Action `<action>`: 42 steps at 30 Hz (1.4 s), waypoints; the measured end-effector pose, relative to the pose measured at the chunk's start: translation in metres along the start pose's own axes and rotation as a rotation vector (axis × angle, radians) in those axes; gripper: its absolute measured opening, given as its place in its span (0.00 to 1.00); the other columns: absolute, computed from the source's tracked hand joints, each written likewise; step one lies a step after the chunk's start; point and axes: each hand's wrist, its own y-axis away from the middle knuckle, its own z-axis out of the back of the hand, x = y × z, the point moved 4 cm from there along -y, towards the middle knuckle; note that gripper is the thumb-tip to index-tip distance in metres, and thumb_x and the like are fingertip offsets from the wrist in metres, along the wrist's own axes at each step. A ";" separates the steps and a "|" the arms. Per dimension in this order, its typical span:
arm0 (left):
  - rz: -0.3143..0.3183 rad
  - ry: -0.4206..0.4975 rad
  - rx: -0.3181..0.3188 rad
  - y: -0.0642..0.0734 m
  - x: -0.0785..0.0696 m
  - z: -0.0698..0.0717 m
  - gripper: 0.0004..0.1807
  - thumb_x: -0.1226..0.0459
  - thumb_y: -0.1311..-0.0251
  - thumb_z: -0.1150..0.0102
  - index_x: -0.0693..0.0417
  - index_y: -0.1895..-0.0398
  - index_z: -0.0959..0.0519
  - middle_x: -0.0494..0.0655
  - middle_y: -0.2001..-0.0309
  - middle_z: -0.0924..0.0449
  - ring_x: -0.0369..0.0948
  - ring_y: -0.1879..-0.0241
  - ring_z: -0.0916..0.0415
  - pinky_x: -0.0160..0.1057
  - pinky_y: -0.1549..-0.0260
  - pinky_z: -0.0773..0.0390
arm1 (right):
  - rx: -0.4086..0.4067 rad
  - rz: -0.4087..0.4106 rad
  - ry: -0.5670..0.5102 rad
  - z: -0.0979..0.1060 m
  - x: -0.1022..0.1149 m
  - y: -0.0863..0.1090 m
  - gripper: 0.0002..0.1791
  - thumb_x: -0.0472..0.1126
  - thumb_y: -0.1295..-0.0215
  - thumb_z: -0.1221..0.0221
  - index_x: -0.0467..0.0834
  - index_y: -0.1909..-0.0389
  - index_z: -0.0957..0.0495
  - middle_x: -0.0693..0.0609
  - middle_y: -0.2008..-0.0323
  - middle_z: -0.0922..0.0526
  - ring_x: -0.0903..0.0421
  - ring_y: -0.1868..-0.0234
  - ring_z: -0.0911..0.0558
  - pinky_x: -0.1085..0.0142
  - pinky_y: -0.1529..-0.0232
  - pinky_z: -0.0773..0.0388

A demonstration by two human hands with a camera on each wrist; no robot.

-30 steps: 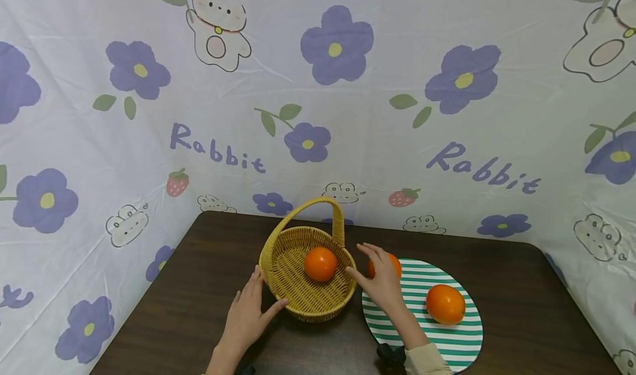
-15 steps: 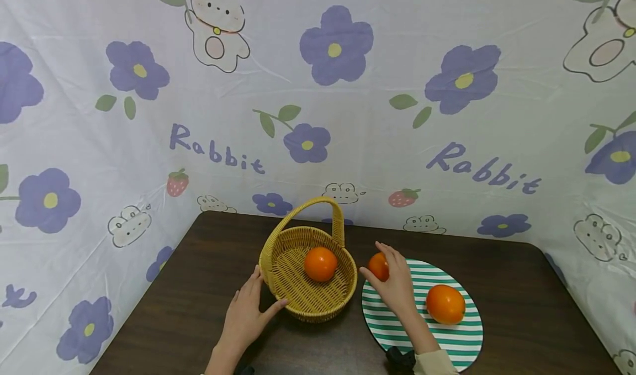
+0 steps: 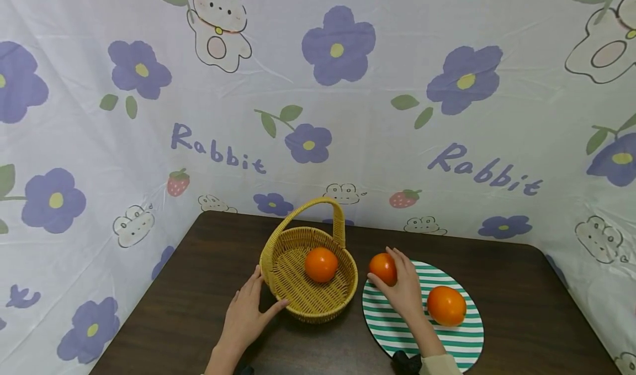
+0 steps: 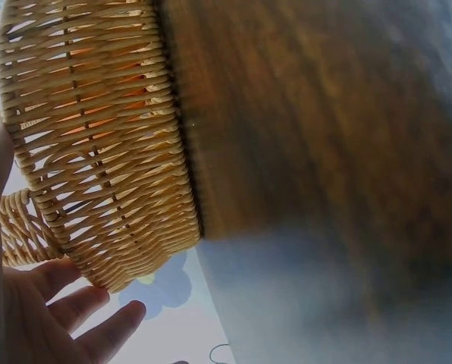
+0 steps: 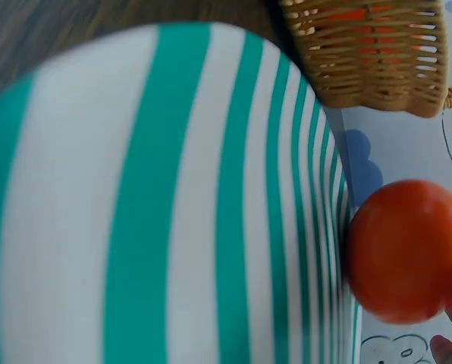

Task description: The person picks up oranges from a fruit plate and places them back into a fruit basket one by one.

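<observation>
My left hand (image 3: 243, 314) rests against the left and front of a yellow wicker basket (image 3: 298, 303). In the left wrist view its thumb lies at the rim of the basket (image 4: 97, 152), with the other fingers loosely extended beside the weave. One orange (image 3: 321, 264) sits inside the basket. My right hand (image 3: 403, 289) is around a second orange (image 3: 382, 268) at the plate's far left edge, thumb in front and fingers behind. In the right wrist view, fingertips are close to that orange (image 5: 408, 250), while the thumb stands apart from it.
A round plate (image 3: 397, 331) with green and white stripes lies right of the basket and holds a third orange (image 3: 446, 306). The dark wooden table (image 3: 526, 309) ends at a white cloth (image 3: 377, 126) printed with flowers and rabbits.
My right hand has moved right, from near the basket's rim to the orange at the plate's far left edge. My left hand and the basket have stayed put.
</observation>
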 end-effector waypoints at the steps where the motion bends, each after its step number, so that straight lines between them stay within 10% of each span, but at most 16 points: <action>1: 0.000 0.000 0.000 0.000 0.000 0.000 0.46 0.33 0.57 0.52 0.42 0.35 0.45 0.39 0.32 0.56 0.48 0.38 0.46 0.59 0.45 0.44 | 0.011 -0.014 -0.002 -0.001 -0.002 0.001 0.41 0.60 0.55 0.39 0.51 0.39 0.39 0.46 0.39 0.41 0.45 0.42 0.38 0.46 0.51 0.33; 42: 0.025 0.061 0.013 0.001 0.003 -0.002 0.44 0.33 0.58 0.52 0.39 0.36 0.45 0.40 0.32 0.55 0.49 0.38 0.45 0.60 0.47 0.42 | 0.153 -0.134 -0.014 -0.008 -0.019 -0.002 0.45 0.57 0.53 0.39 0.52 0.35 0.50 0.42 0.41 0.42 0.44 0.47 0.34 0.45 0.51 0.33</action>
